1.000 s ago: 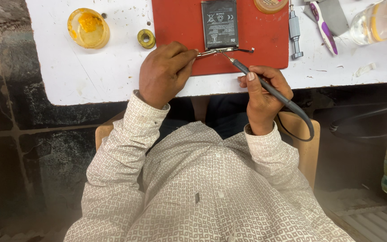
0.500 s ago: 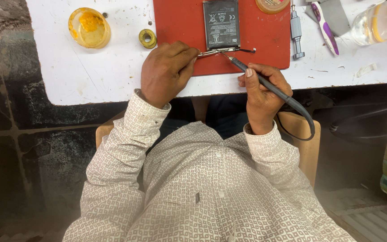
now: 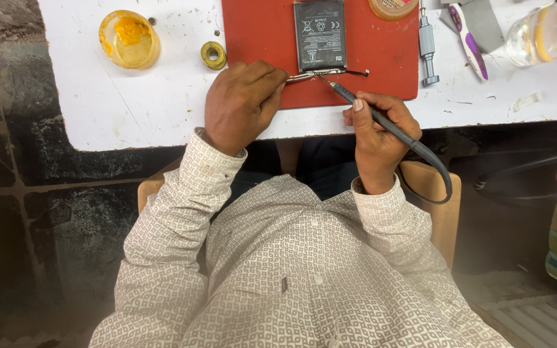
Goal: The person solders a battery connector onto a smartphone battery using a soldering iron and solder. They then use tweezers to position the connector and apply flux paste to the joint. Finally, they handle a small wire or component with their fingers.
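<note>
A flat black battery (image 3: 319,34) lies on the red mat (image 3: 259,38). At its near edge, tweezers (image 3: 304,76) are pinched in the left hand (image 3: 240,103) and an iron (image 3: 381,119) is gripped by the right hand (image 3: 378,132). The battery looks light, rigid and puncture-prone, best held by its edges.

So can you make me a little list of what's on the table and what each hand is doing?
left hand: grips metal tweezers at the bottom edge of the flat black battery
right hand: holds a dark soldering iron like a pen, tip at the battery's bottom edge
iron's cord: loops back past the right wrist
battery: lies on a red mat
table: white, scuffed
left of mat: round yellow dish, small yellow ring
right of mat: grey screwdriver, purple-handled tool, clear bottle
</note>
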